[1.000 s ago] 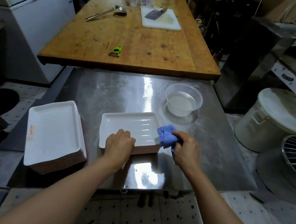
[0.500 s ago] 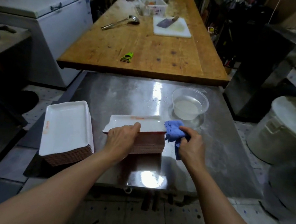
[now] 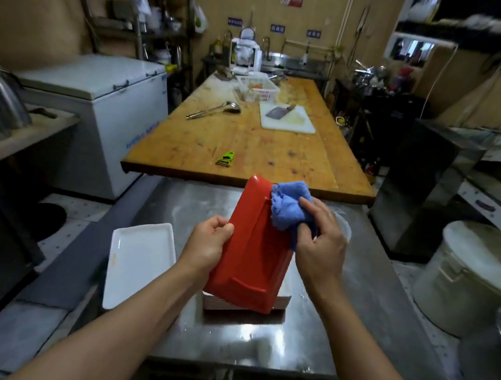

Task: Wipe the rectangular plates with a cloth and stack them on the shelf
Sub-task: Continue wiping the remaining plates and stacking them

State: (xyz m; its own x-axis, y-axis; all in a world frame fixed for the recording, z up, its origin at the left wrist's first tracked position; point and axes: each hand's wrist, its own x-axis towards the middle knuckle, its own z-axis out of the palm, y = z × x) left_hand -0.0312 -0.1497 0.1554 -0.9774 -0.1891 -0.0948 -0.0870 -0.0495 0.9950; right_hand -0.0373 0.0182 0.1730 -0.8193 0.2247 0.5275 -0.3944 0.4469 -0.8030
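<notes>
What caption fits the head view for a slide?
Left hand holds a plate red side up while right hand wipes it with a blue cloth.

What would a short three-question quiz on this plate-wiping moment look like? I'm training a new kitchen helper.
1. True or false: the plate is held red underside up.
2. Which hand presses the blue cloth on it? A left hand B right hand
3. What lies on the white cutting board?

Key: 1 true. 2 B. 3 a cleaver.
</notes>
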